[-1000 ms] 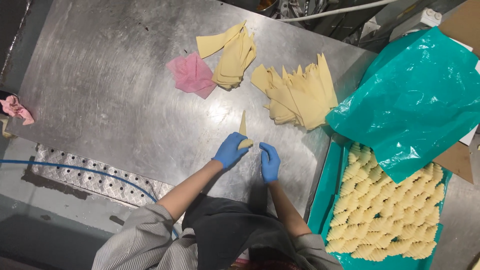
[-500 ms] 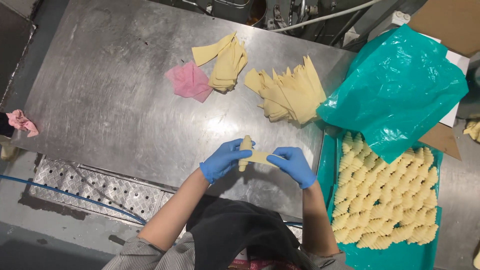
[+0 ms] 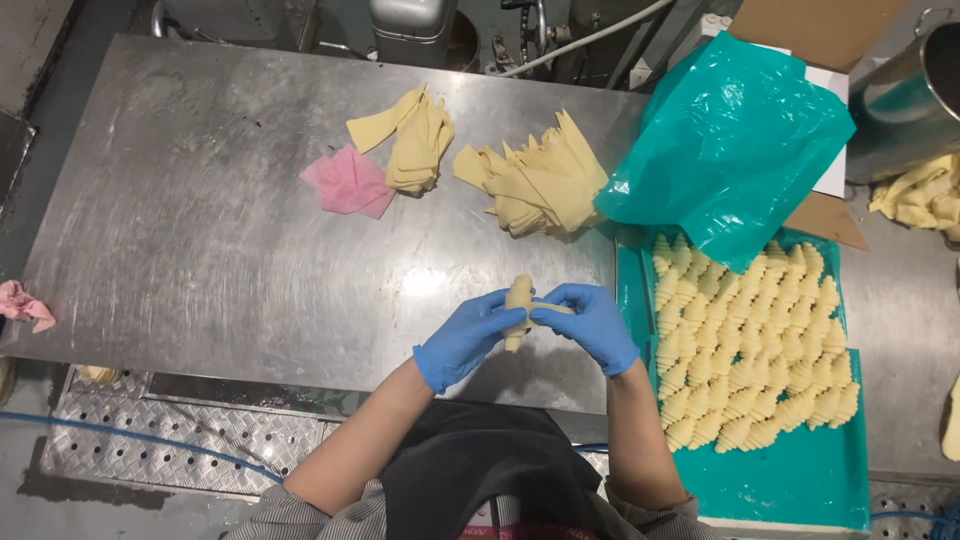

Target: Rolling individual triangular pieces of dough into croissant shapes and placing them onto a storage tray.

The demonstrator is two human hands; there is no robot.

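Centre of frame, above the near edge of the steel table (image 3: 200, 230): rolled piece of pale dough (image 3: 518, 310), held between two blue-gloved hands. Left hand (image 3: 466, 338) curled about the roll from the left, fingers closed on its lower part. Right hand (image 3: 592, 324) closed on the right-hand end of the dough, fingertips pinching a thin tail of it.

Upper centre: two loose heaps of cut dough triangles, smaller heap (image 3: 415, 140) left, larger heap (image 3: 540, 185) right, well apart from the hands. Pink cloth (image 3: 347, 183) touching the smaller heap on its left.

Right of frame: teal tray (image 3: 800, 480) lined with close rows of shaped rolls (image 3: 750, 340), just beside the right hand. Crumpled teal plastic sheet (image 3: 730, 140) lying over the tray's far end.

Far left edge: second pink rag (image 3: 25, 305).
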